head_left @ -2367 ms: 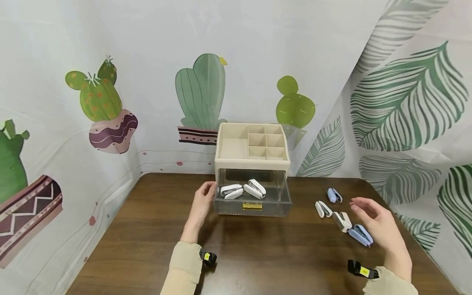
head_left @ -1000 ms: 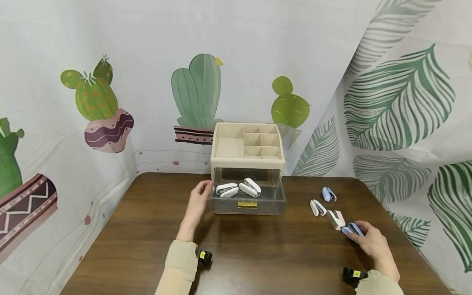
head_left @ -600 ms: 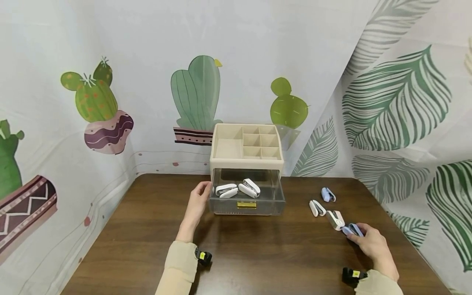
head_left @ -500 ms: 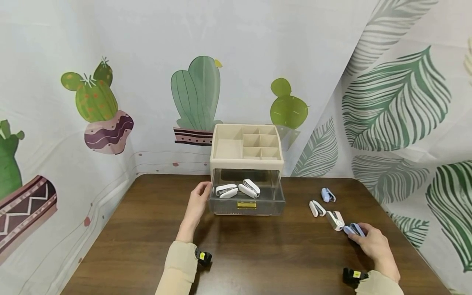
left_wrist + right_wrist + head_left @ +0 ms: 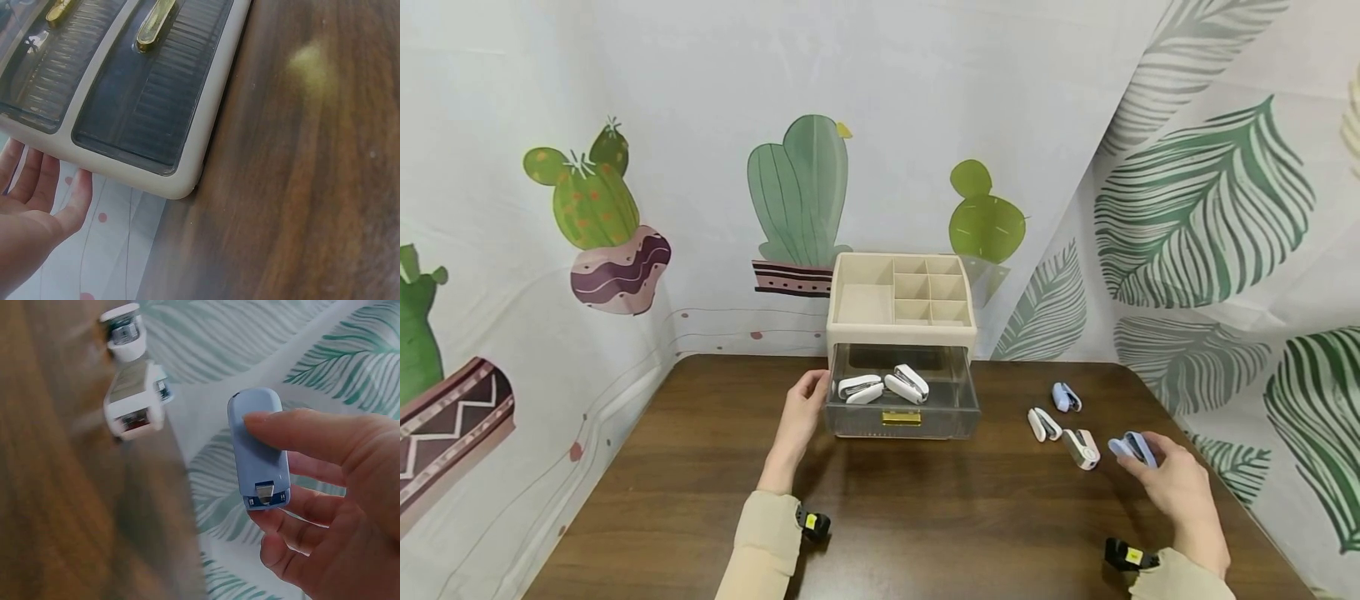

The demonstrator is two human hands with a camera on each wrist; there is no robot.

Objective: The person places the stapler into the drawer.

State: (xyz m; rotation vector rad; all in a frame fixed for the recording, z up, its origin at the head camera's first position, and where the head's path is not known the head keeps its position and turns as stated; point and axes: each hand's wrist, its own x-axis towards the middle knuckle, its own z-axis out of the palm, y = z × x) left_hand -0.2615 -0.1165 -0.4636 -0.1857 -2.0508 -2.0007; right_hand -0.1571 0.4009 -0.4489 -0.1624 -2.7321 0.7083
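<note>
A beige organizer point(image 5: 901, 333) stands at the table's back, its clear drawer point(image 5: 902, 408) pulled out with white staplers point(image 5: 886, 386) inside. My left hand point(image 5: 801, 417) rests flat against the drawer's left side; the left wrist view shows its straight fingers point(image 5: 37, 181) along the beige frame point(image 5: 200, 150). My right hand point(image 5: 1172, 479) pinches a light blue stapler point(image 5: 1133, 447) lifted a little off the table; the right wrist view shows the blue stapler point(image 5: 257, 450) between thumb and fingers.
On the brown table point(image 5: 925, 517) right of the drawer lie a white stapler point(image 5: 1082, 448), another white one point(image 5: 1043, 424) and a blue one point(image 5: 1063, 397). Printed curtains close in the back and both sides.
My right hand came down onto the blue stapler, gripped it and has now lifted it off the table. The left hand stayed against the drawer.
</note>
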